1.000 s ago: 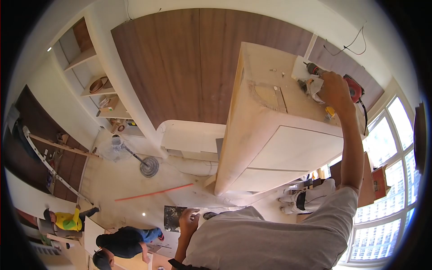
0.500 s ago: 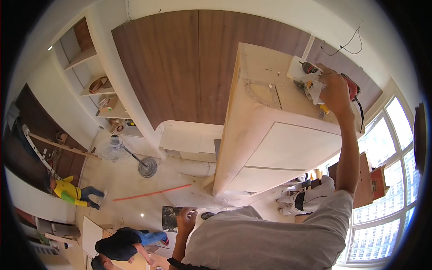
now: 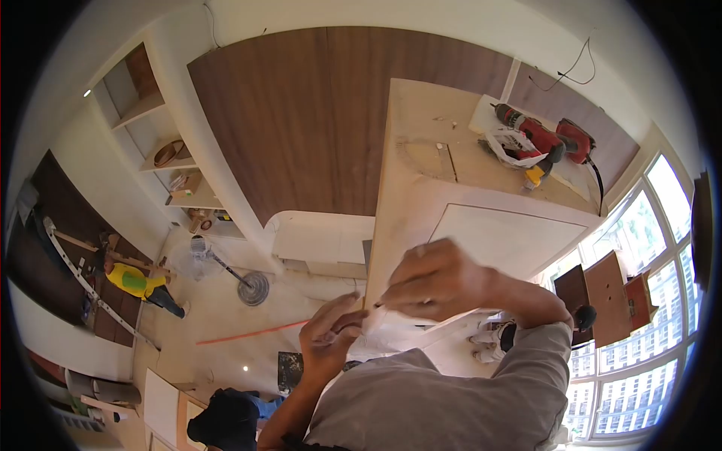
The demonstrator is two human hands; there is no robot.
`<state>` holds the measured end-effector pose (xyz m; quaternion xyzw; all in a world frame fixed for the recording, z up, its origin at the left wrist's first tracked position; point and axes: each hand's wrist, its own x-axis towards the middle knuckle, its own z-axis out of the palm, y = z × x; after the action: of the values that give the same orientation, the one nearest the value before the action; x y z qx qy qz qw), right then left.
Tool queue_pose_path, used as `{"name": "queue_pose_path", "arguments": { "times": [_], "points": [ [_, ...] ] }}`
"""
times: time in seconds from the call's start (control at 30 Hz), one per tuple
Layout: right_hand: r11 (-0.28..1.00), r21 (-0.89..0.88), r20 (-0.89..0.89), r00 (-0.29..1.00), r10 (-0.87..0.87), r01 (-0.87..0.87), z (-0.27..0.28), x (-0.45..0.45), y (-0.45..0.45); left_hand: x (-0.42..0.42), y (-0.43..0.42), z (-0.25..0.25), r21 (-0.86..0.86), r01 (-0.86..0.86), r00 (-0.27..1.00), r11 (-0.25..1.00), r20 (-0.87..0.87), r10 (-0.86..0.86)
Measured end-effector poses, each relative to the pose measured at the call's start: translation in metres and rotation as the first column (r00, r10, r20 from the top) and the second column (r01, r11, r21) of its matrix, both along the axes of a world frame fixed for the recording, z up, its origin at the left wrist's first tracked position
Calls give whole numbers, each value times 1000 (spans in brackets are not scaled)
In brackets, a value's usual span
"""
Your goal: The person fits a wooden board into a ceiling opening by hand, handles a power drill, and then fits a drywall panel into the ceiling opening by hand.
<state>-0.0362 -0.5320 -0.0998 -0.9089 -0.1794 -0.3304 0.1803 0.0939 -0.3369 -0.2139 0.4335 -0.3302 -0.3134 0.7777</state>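
My right hand point(image 3: 440, 286) is in front of the cabinet's pale side, fingers pinched together and slightly blurred. A tiny dark tip shows at its fingertips, too small to name. Close to it, my left hand point(image 3: 331, 331) has its fingers bent together; whatever they hold, if anything, is hidden. Up on the cabinet top point(image 3: 421, 113) lies a red and black power drill point(image 3: 538, 137), beside an open clear plastic bag point(image 3: 511, 146) of small items. A yellow and black object point(image 3: 535, 176) sits near the edge. Another red tool point(image 3: 576, 141) trails a black cable.
A standing fan point(image 3: 254, 289) is on the floor, with an orange strip point(image 3: 252, 332) nearby. One person in a yellow top point(image 3: 135, 281) is by a ladder point(image 3: 79, 274); another in a black top point(image 3: 224, 417) is below. Wood boards point(image 3: 605, 297) stand by the windows.
My right hand has left the bag and drill on the cabinet top and come down beside my left hand, which has risen. The person in yellow has moved upright; the one in black has shifted.
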Motion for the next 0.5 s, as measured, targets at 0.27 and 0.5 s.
{"name": "queue_pose_path", "arguments": {
  "times": [0.27, 0.5],
  "points": [
    [995, -104, -101, 995, 1, -11, 7, -9, 11, -5, -8, -3, -60, 159, 975, 985, 168, -147],
    [261, -159, 17, 267, -963, 952, 132, -179, -163, 14, 22, -28, 83, 73, 989, 994, -138, -61]
  ]
}}
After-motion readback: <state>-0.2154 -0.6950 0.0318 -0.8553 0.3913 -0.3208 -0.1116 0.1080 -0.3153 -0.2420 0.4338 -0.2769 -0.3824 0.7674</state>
